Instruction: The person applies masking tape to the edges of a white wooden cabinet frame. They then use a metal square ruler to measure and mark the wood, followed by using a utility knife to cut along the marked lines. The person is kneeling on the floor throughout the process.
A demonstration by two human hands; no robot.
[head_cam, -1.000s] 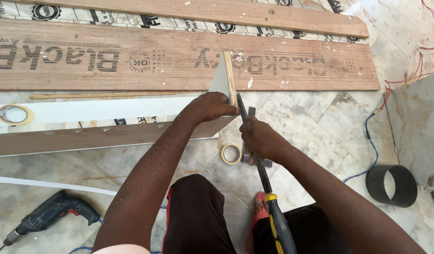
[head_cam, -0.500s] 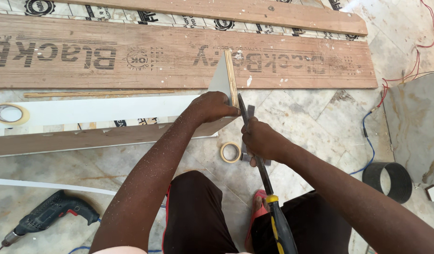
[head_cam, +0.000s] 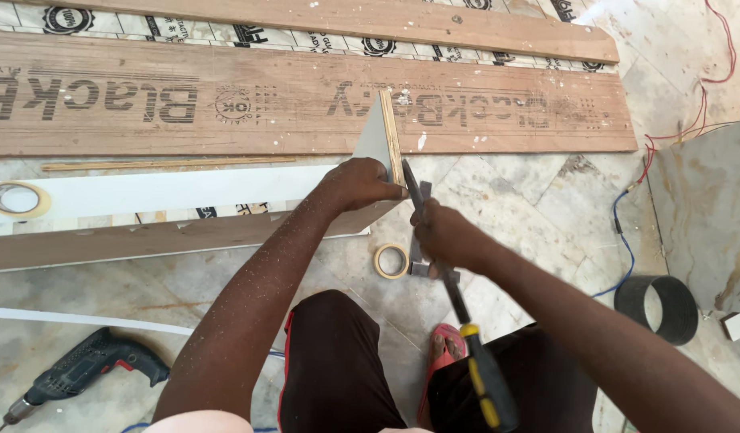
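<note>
My left hand (head_cam: 358, 183) grips a small triangular piece of white-faced plywood (head_cam: 379, 135), held upright on its edge over the floor. My right hand (head_cam: 442, 236) is shut around the metal shaft of a hammer (head_cam: 458, 297), close to its head, with the head against the plywood's edge beside my left fingers. The hammer's black and yellow handle (head_cam: 486, 385) points back toward my legs. A roll of tape (head_cam: 391, 261) lies on the floor just below both hands.
Long plywood boards (head_cam: 306, 104) lie across the floor ahead, with a white laminated board (head_cam: 161, 192) nearer. A second tape roll (head_cam: 15, 199) rests at left. A power drill (head_cam: 81, 373) lies bottom left. A black pipe ring (head_cam: 657, 309) and loose wires (head_cam: 626, 232) are at right.
Both hands and the plywood piece keep the same hold. The view has shifted slightly; the hammer head stays against the piece's edge.
</note>
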